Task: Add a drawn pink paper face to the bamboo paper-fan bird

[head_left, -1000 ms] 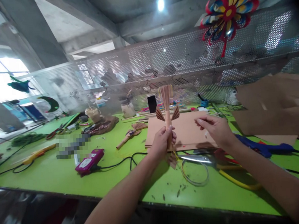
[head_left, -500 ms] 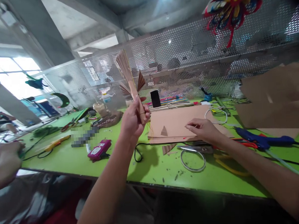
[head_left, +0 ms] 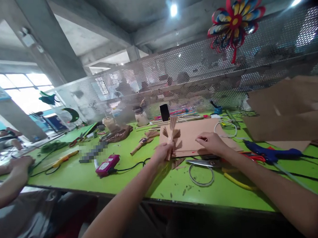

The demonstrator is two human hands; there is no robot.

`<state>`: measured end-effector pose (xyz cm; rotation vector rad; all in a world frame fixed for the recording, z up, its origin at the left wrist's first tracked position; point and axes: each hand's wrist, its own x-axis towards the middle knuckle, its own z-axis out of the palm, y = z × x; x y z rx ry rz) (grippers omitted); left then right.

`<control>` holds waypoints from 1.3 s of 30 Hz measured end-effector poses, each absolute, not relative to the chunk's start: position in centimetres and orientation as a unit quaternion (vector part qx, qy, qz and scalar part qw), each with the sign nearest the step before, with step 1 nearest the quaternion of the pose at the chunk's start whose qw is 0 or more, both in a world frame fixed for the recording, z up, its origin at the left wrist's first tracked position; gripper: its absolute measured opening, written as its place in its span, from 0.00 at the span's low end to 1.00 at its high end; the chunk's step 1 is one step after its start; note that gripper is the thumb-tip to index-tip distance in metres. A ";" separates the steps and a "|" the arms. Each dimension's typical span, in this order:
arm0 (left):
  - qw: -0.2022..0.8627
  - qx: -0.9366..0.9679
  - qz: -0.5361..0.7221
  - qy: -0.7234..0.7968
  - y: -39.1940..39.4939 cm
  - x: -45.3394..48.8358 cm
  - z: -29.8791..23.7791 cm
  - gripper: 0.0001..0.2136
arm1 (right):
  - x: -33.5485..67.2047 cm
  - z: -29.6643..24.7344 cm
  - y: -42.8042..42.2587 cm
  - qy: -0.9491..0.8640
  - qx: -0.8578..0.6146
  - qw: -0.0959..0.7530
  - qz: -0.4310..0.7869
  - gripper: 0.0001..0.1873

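My left hand [head_left: 163, 153] is closed around the stem of a brown paper craft bird [head_left: 171, 134] with pleated fan wings and tail, held low over the green table [head_left: 71, 177]. My right hand [head_left: 212, 143] rests on the edge of a flat brown cardboard sheet [head_left: 199, 131], its fingers curled and pinched on something I cannot make out. Small folded paper pieces [head_left: 177, 162] lie just under the left hand. Scissors [head_left: 204, 162] lie beside a wire ring [head_left: 201, 174] in front of the right hand.
A blue glue gun [head_left: 270, 153] and yellow cable [head_left: 238, 182] lie at right, under large cardboard sheets [head_left: 289, 108]. A second paper bird [head_left: 144, 141], a pink device [head_left: 107, 164], jars and tools crowd the back. Another person's arm [head_left: 11, 176] rests at left. A perforated metal screen [head_left: 199, 70] backs the table.
My left hand has come down from a raised position and brought the paper bird back to the table by the cardboard. My right hand has stayed on the cardboard's edge.
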<state>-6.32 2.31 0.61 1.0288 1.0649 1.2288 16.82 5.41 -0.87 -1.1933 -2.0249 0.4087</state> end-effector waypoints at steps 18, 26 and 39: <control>0.217 0.621 0.281 0.699 5.0 -6.5 -1.8 0.14 | 15.6 -0.7 3.6 -0.814 -0.416 0.360 0.185 0.11; 0.164 0.638 0.263 0.705 6.2 -8.7 -0.5 0.19 | 15.0 -0.6 3.1 -0.811 -0.443 0.337 0.181 0.10; 0.168 0.625 0.258 0.717 6.7 -10.2 -0.4 0.21 | 24.8 7.9 20.8 -0.700 -0.694 0.167 0.019 0.17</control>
